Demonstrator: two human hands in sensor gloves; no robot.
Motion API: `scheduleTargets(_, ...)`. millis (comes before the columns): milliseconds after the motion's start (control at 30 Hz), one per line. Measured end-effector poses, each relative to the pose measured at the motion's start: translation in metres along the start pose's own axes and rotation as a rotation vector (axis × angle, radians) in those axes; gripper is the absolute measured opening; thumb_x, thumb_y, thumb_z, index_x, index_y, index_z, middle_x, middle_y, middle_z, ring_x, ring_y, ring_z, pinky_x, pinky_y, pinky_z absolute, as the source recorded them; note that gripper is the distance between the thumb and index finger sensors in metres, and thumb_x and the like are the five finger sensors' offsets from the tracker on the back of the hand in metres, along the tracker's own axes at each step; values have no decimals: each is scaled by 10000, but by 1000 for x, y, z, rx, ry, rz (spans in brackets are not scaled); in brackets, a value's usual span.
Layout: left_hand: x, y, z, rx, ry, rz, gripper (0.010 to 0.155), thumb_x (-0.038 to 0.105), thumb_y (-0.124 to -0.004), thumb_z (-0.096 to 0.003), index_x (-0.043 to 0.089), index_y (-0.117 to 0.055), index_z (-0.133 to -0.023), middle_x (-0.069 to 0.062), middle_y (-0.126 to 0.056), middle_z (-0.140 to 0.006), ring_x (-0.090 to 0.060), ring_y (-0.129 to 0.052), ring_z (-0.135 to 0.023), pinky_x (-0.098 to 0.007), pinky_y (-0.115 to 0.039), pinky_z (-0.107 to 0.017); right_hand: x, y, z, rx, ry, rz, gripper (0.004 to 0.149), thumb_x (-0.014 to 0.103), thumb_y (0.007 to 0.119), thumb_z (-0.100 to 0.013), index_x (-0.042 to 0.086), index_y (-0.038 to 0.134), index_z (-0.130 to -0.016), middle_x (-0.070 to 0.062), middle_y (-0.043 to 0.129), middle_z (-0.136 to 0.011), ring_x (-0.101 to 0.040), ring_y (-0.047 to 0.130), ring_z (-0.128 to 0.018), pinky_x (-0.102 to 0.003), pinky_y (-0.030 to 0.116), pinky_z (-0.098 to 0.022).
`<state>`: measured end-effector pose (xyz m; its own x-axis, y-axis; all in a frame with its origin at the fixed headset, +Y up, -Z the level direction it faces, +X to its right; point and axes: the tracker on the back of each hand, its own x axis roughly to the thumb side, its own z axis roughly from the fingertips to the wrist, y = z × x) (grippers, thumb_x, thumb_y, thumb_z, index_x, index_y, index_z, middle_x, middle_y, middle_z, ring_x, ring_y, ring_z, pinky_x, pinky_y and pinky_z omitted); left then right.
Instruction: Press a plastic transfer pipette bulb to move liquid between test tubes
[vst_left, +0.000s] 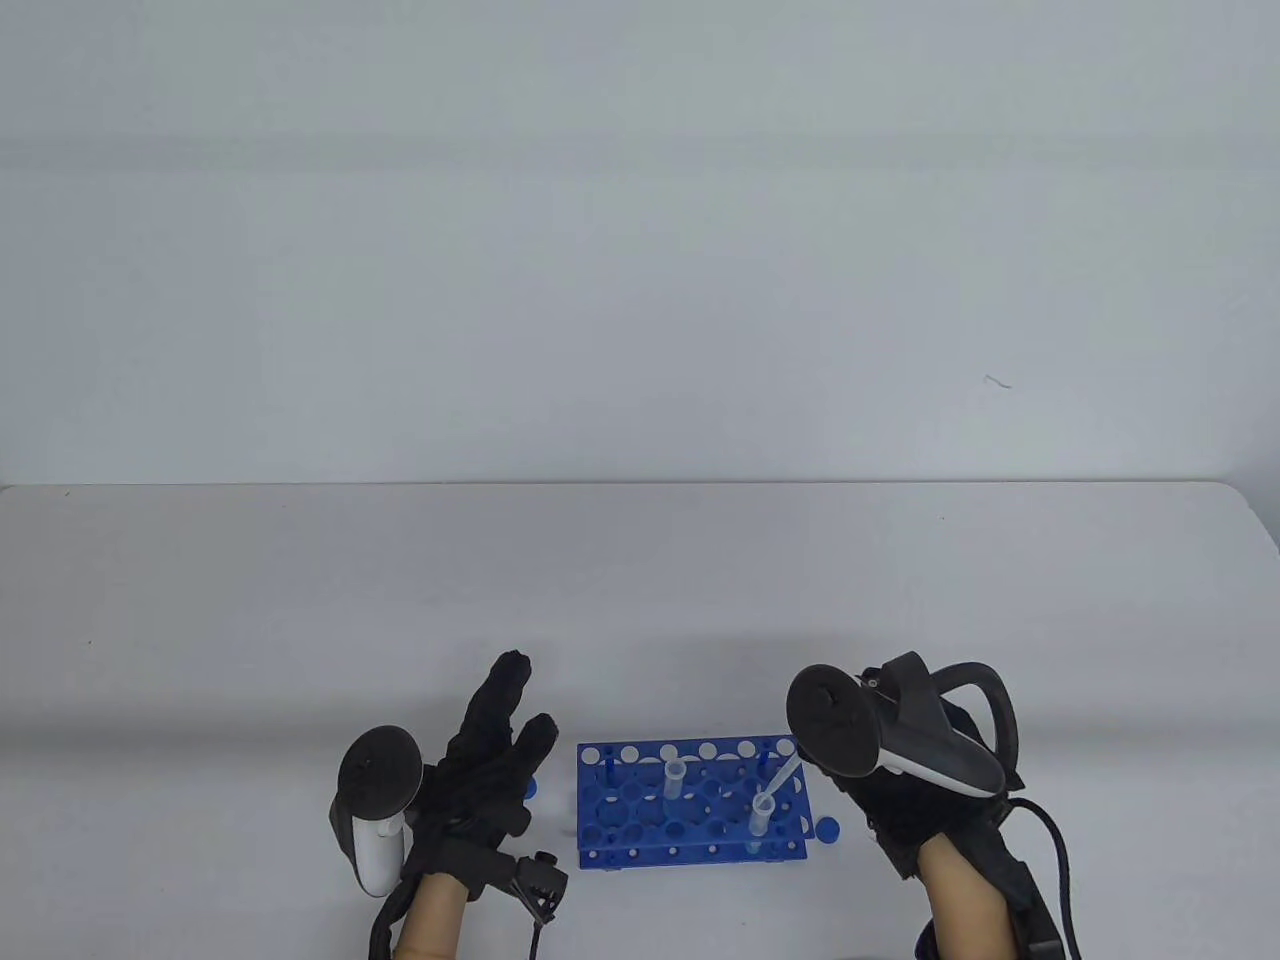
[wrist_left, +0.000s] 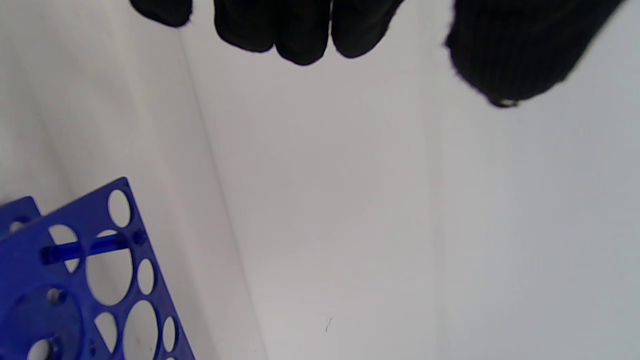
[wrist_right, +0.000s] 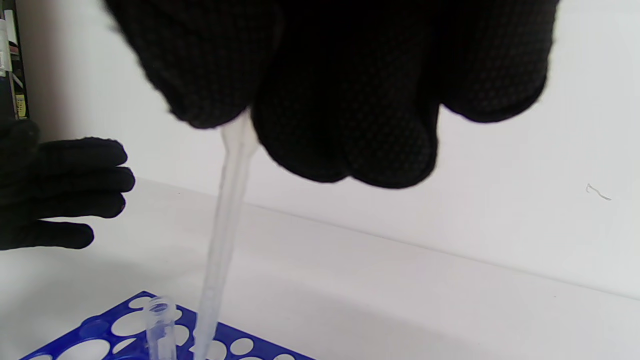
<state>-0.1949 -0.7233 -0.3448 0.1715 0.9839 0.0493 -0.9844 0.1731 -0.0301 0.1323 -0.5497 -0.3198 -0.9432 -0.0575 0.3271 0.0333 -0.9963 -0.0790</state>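
Note:
A blue test tube rack (vst_left: 690, 805) stands on the white table between my hands. Two clear tubes stand in it, one near the middle (vst_left: 673, 785) and one at the front right (vst_left: 764, 815). My right hand (vst_left: 890, 810) grips the top of a clear plastic pipette (vst_left: 783, 778), which slants down to the mouth of the front right tube. In the right wrist view the pipette (wrist_right: 227, 225) hangs from my fingers (wrist_right: 345, 145); its bulb is hidden in the hand, and its tip is cut off at the frame edge. My left hand (vst_left: 520, 705) is open and empty left of the rack.
One blue cap (vst_left: 826, 828) lies on the table right of the rack, and another (vst_left: 531, 790) lies by my left hand. The table's far edge meets a white wall. The left wrist view shows a corner of the rack (wrist_left: 90, 280).

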Motion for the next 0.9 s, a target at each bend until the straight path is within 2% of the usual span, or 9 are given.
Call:
scheduleTargets(367,0,0,0,0,0,-1,883,689,-683,-404,362,-341,-1149,28,-348,-1268,-261,-342,-1164,-592,-356,-845,4,12,-7,30,-7,58,436,352,888,-292,181,919,-692,21,1066,-506,-164,1045,-388,-442,846,-448)
scheduleTargets(900,0,-1,0,-2,1,0,883,689,-682,-405,360,-340,-1149,28,-346,-1269,-261,-343,-1164,-592,-356,-845,40,63,-35,201,-95,209,417,360,911,-265,196,938,-647,28,1077,-476,-159,1050,-369,-432,854,-441)
